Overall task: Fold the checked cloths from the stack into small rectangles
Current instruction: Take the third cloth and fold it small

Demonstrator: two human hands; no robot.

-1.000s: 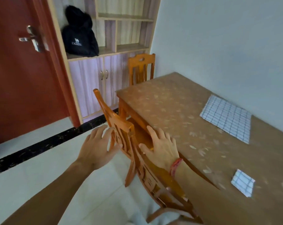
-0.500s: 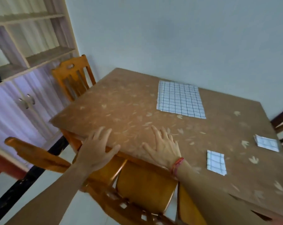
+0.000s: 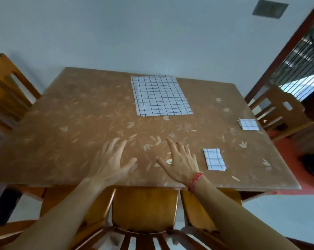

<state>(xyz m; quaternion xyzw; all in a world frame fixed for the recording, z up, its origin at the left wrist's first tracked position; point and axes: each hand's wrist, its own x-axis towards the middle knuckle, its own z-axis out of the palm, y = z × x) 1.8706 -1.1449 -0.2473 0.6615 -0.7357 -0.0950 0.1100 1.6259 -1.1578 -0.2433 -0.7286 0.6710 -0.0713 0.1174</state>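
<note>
Left hand (image 3: pixel 111 164) and right hand (image 3: pixel 179 162) spread wide, empty, above brown leaf-patterned table (image 3: pixel 71 132); stack of white checked cloths (image 3: pixel 160 96) lies far side; two small folded checked rectangles (image 3: pixel 214 159) right; best: lift top cloth only, match corners squarely.

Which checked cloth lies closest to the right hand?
The small folded cloth beside the right hand; the other folded cloth and flat stack lie farther off.

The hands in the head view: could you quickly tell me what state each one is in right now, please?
Left hand: open, fingers spread, holding nothing.
Right hand: open, fingers spread, holding nothing.
</note>
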